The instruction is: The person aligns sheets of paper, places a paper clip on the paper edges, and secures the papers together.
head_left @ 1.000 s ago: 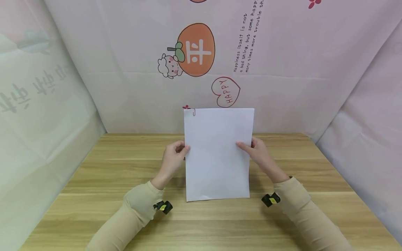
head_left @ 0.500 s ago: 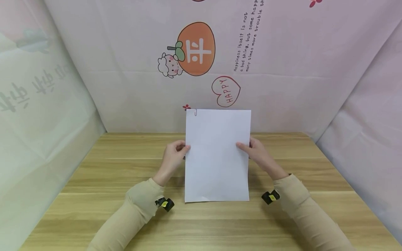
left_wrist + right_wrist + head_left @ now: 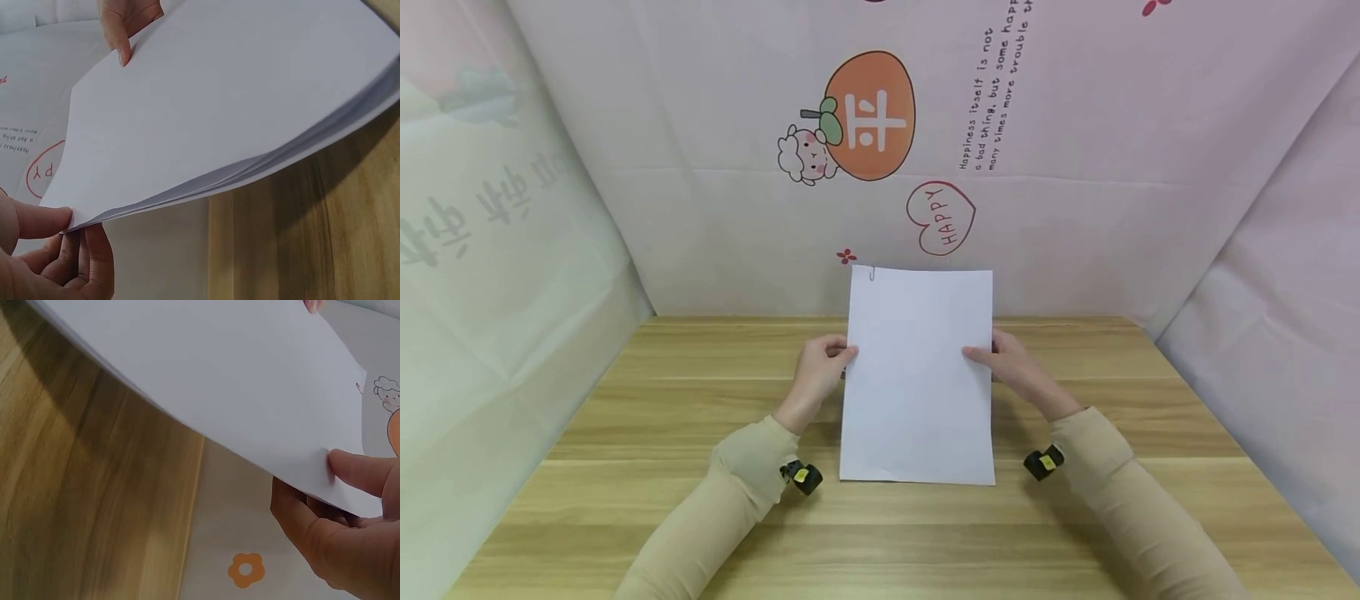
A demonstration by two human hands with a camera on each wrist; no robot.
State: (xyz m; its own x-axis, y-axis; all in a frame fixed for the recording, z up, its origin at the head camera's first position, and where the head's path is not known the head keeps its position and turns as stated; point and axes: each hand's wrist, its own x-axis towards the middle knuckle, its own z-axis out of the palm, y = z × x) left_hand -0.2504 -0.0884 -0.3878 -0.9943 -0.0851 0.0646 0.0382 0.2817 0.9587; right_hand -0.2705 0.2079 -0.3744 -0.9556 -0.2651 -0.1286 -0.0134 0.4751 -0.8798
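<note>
A stack of white paper sheets (image 3: 917, 383) is held up over the table, tilted, its blank face toward me. At its top left corner sits a small paper clip (image 3: 872, 273). My left hand (image 3: 822, 371) pinches the left edge, thumb in front and fingers behind. On the opposite edge, my right hand (image 3: 1018, 367) grips the stack the same way, its thumb lying further in on the face. In the left wrist view, several layers fan slightly apart along the paper's edge (image 3: 250, 165). The fingers behind the paper are partly hidden in the head view.
The wood-grain table (image 3: 917, 542) spreads beneath the paper. A printed white cloth (image 3: 715, 233) hangs behind it, and more pale cloth closes in both sides. A small black camera (image 3: 803, 477) is strapped at the left wrist, another camera (image 3: 1043, 462) at the right.
The top edge of the paper has dropped a little and its outline has narrowed at the top, so it leans further back. Both hands keep their hold; the left forearm has shifted slightly right.
</note>
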